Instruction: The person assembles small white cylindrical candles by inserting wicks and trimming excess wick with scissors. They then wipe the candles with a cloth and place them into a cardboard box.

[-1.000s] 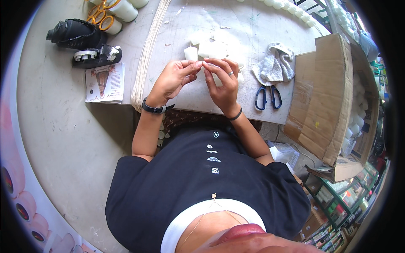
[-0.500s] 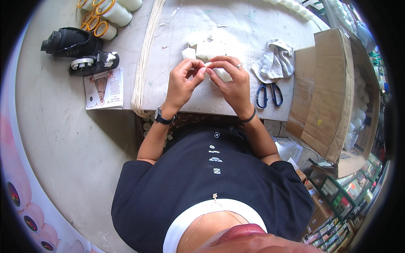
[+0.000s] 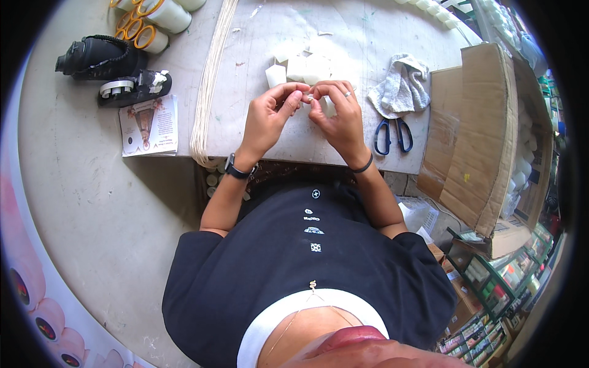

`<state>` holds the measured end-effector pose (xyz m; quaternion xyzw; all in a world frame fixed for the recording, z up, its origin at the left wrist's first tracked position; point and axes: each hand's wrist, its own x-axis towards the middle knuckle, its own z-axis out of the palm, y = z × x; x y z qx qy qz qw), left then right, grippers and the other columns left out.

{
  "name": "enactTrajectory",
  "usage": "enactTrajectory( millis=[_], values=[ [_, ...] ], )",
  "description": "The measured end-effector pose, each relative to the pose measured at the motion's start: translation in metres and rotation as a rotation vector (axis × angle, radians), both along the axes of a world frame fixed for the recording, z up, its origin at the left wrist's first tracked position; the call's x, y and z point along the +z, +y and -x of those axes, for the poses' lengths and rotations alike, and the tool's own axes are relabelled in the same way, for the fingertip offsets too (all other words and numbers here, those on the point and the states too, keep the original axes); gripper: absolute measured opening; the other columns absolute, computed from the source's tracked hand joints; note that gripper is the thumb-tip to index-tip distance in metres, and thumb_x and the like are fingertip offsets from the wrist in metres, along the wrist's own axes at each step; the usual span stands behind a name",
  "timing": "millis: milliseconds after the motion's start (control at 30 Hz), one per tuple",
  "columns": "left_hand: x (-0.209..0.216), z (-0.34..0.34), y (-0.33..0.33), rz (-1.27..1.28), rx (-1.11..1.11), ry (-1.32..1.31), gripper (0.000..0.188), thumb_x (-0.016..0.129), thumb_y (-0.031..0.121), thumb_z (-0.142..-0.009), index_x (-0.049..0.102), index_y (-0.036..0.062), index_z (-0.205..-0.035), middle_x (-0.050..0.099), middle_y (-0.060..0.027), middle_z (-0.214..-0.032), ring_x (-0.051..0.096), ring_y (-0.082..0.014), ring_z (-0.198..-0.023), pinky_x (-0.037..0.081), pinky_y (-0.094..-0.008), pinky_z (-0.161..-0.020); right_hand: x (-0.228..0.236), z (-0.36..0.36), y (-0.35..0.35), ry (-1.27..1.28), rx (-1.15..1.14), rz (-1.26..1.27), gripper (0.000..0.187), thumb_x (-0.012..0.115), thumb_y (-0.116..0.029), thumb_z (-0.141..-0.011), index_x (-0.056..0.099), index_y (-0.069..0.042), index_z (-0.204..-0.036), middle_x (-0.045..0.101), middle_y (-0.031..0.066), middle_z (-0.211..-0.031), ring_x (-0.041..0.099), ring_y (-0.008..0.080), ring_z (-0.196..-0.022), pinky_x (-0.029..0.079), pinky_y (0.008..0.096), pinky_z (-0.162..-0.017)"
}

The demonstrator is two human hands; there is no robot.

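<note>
Both hands meet fingertip to fingertip over the near part of the table. My right hand pinches a small white piece between thumb and forefinger; its exact kind is too small to tell. My left hand is closed beside it, thumb against bent forefinger, and whatever it may hold is hidden. Just beyond the fingers lies a cluster of white, smooth-sided blocks that look like wax candles, partly covered by my hands. A long bundle of cream cords runs along the table left of my left hand.
Right of my hands lie a grey-white cloth and dark blue-handled scissors. A cardboard box stands at the right edge. On the left are a black bottle, a tape dispenser, printed cards and white rolls with orange rims.
My fingertips have parted slightly, the right hand shifting a little to the right. The small white piece now shows at the right fingertips. The view has shifted slightly.
</note>
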<state>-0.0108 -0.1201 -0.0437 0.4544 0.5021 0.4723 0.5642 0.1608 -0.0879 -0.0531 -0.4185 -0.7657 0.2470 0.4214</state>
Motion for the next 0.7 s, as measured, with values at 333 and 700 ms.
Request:
enactTrajectory(
  millis=[333,700],
  values=[
    [-0.009,0.020,0.019,0.056,-0.235,-0.108,0.022,0.070,0.017,-0.095,0.074,-0.0004,-0.108,0.074,-0.0053,-0.093,0.065,-0.0078,-0.085,0.051,-0.0206,-0.076,0.003,-0.008,-0.004,0.026,0.083,0.043,0.014,0.068,0.000,-0.081,0.064,-0.003,-0.094,0.068,0.0088,-0.103,0.060,0.0269,-0.098,0.047,0.0365,-0.089],
    [-0.005,0.024,0.023,0.111,-0.291,-0.025,0.024,0.074,0.018,-0.092,0.074,-0.0009,-0.106,0.074,-0.0056,-0.090,0.067,-0.0081,-0.082,0.053,-0.0207,-0.075,0.002,-0.010,-0.002,0.029,0.106,0.023,0.014,0.070,-0.002,-0.082,0.065,-0.004,-0.095,0.066,0.0077,-0.103,0.059,0.0280,-0.099,0.048,0.0379,-0.087]
  ],
)
